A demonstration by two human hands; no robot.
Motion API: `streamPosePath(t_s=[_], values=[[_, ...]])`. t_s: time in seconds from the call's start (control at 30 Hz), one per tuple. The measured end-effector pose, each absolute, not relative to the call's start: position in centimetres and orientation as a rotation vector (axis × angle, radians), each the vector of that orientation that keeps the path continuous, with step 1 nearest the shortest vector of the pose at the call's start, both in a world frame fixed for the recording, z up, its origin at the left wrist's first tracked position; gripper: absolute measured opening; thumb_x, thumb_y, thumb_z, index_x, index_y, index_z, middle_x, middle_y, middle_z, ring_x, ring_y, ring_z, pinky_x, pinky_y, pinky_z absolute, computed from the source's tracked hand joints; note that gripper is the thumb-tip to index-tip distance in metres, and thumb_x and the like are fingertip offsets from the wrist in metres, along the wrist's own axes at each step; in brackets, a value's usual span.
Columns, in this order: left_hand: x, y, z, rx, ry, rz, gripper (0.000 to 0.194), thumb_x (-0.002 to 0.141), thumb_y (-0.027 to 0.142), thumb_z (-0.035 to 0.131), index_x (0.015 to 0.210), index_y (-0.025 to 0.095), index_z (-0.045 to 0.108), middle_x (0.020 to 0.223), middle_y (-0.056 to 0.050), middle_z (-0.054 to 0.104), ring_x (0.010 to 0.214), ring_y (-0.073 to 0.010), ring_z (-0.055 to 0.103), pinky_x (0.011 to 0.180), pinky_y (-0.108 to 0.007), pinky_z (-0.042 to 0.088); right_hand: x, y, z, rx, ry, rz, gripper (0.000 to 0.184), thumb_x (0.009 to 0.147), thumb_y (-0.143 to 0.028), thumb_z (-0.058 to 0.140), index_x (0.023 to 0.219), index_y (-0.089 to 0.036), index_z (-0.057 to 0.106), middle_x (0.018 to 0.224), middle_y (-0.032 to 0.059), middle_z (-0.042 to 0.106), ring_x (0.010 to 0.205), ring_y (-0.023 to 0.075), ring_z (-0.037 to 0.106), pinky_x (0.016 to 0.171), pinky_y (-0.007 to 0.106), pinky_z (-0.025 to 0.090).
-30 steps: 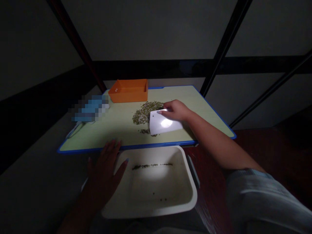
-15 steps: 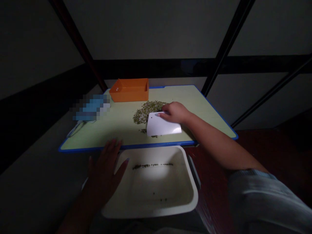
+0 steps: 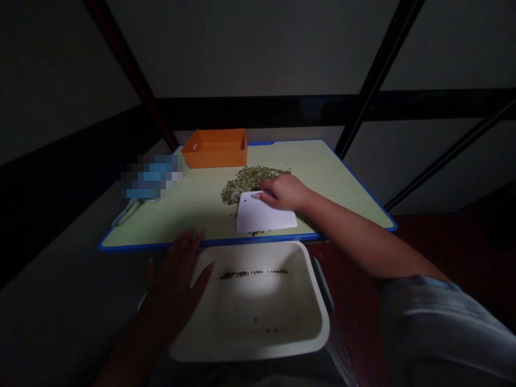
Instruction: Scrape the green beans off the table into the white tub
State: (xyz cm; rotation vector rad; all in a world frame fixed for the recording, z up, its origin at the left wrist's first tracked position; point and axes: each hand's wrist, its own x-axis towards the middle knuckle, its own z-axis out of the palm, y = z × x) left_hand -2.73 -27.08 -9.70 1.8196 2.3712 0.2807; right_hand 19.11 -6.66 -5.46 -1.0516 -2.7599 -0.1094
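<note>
My right hand [image 3: 284, 192] grips the top edge of a white plastic scraper [image 3: 264, 219] that stands on a pale green board with a blue rim [image 3: 193, 207]. Just behind the scraper lies a heap of small green beans [image 3: 245, 180]; a few beans show at the scraper's lower edge near the board's front. My left hand [image 3: 177, 279] lies flat with fingers spread on the left rim of a white rectangular tray [image 3: 306, 328] held below the board's front edge. A thin line of beans [image 3: 252, 273] lies inside the tray.
An orange box [image 3: 215, 148] stands at the board's back left. A blurred blue object [image 3: 151, 176] sits at the board's left side. Dark metal frame bars [image 3: 374, 70] rise behind the board. The scene is dim.
My right hand has dragged the scraper toward the board's front edge and slightly left, leaving more of the bean heap uncovered behind it. My left hand and the tray stay put.
</note>
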Motion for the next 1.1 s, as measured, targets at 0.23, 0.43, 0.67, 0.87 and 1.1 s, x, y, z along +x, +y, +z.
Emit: streamPosePath(t_s=[0.23,0.43,0.67,0.87,1.1], values=[[-2.8,-27.3,-9.8,1.84,2.368,0.308,0.062,0.089,0.05,0.026,0.146,0.027,0.026,0.159,-0.005,0.023,0.148,-0.0233,0.018,0.117,-0.064,0.01,18.4,-7.4,-5.8,-1.051,-2.8,-0.184,0.048,0.095,-0.05,0.031,0.099,-0.017,0.065,0.079,0.013,0.07,0.067,0.0219,0.058,0.057,0.031,0.02],[-3.2,-27.6,-10.1,1.835,2.356,0.269,0.058,0.091,0.048,0.025,0.147,0.03,0.023,0.159,-0.002,0.022,0.148,-0.0191,0.015,0.118,-0.062,0.008,18.1,-8.1,-5.9,-1.066,-2.814,-0.156,0.046,0.095,-0.049,0.032,0.097,-0.017,0.065,0.077,0.0128,0.071,0.068,0.0226,0.061,0.055,0.03,0.02],[-3.1,-27.6,-9.9,1.844,2.372,0.308,0.057,0.091,0.046,0.029,0.146,0.029,0.026,0.158,-0.004,0.025,0.148,-0.0207,0.018,0.117,-0.064,0.009,18.2,-8.0,-5.6,-1.073,-2.834,-0.086,0.044,0.095,-0.048,0.034,0.099,-0.017,0.065,0.083,0.0128,0.072,0.073,0.0218,0.063,0.057,0.029,0.024],[-3.1,-27.7,-9.9,1.816,2.359,0.312,0.06,0.09,0.051,0.026,0.146,0.031,0.024,0.159,-0.001,0.022,0.148,-0.0204,0.015,0.117,-0.064,0.008,18.3,-8.0,-5.5,-1.086,-2.827,-0.072,0.045,0.095,-0.048,0.034,0.1,-0.017,0.065,0.083,0.0125,0.071,0.075,0.0226,0.062,0.058,0.029,0.024],[-3.2,-27.4,-9.9,1.809,2.376,0.297,0.063,0.088,0.054,0.023,0.146,0.03,0.025,0.159,-0.001,0.023,0.148,-0.0204,0.015,0.117,-0.063,0.008,18.3,-7.8,-5.3,-1.063,-2.799,-0.016,0.043,0.094,-0.048,0.037,0.099,-0.017,0.066,0.081,0.0112,0.07,0.071,0.02,0.058,0.059,0.029,0.024]])
